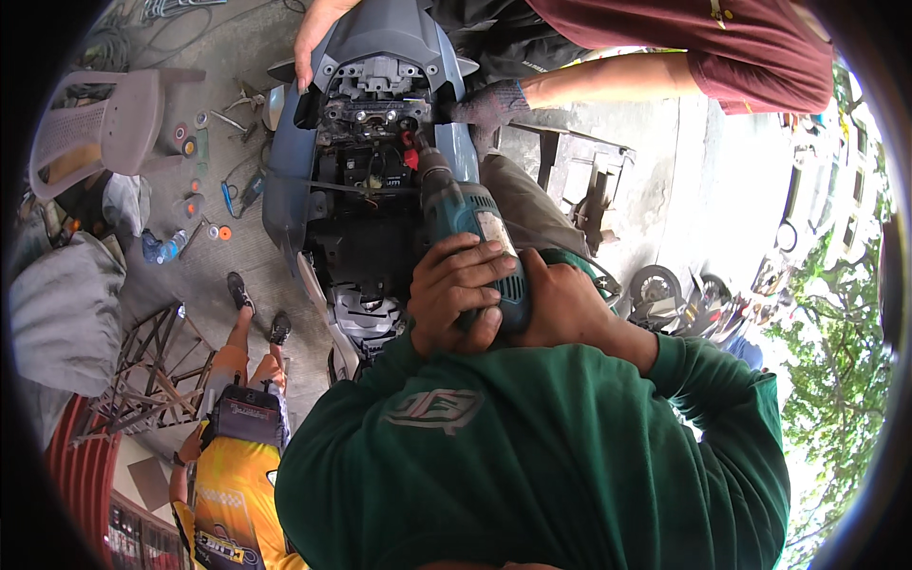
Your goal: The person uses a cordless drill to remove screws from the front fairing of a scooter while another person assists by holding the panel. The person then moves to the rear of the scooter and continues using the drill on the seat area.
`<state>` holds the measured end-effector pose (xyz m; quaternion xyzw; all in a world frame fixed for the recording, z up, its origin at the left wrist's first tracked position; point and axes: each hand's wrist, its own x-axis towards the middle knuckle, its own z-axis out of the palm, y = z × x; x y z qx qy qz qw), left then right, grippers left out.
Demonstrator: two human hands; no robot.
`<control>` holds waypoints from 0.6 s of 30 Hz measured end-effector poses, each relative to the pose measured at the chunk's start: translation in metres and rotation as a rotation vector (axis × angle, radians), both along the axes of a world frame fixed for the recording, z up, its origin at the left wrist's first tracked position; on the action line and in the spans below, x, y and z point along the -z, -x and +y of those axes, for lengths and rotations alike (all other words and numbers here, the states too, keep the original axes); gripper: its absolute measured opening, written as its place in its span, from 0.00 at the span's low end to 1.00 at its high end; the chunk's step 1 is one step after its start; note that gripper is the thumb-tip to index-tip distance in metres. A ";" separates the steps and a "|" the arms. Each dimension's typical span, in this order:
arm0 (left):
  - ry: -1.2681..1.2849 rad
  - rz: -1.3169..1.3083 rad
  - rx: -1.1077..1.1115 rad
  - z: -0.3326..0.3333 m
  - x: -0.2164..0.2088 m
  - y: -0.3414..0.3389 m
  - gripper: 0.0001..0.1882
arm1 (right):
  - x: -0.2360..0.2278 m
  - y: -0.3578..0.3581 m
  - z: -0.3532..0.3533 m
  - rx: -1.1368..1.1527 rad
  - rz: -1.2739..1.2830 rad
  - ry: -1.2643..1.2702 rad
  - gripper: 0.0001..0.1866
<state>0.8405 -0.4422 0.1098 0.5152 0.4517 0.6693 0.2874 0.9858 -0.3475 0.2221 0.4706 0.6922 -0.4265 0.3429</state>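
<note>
A teal power drill (483, 217) is in both my hands, its nose angled away toward the opened rear of a motorcycle. My left hand (458, 290) wraps over the drill's body with its fingers curled. My right hand (567, 302) is closed around the back end, where the handle is mostly hidden. The chuck (432, 163) is beside a red cover (410, 158) and a black battery (359, 171); whether the bit touches anything cannot be made out. Grey-blue side panels (285, 190) flank the exposed frame and wiring.
A co-worker in a maroon shirt (655, 28) holds the motorcycle with a gloved hand (486, 106) and a bare hand (315, 38). On the floor at left are a plastic chair (119, 119), a bottle (171, 247) and scattered tools. A person in yellow (237, 484) stands lower left.
</note>
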 end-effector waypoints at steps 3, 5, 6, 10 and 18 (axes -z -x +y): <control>-0.007 -0.002 0.004 -0.003 0.002 0.001 0.07 | 0.002 0.000 -0.001 -0.022 0.025 -0.032 0.38; -0.006 -0.005 0.011 -0.004 0.003 0.002 0.08 | 0.003 0.000 -0.001 -0.030 0.028 -0.032 0.39; -0.005 -0.004 0.016 -0.004 0.004 0.002 0.08 | 0.002 0.000 -0.001 -0.031 0.020 -0.021 0.39; -0.001 -0.023 0.036 -0.002 0.005 0.003 0.09 | 0.002 0.004 0.000 0.018 -0.005 0.010 0.39; -0.007 0.004 0.059 0.000 0.002 0.007 0.09 | 0.000 0.002 -0.001 0.012 0.012 -0.023 0.39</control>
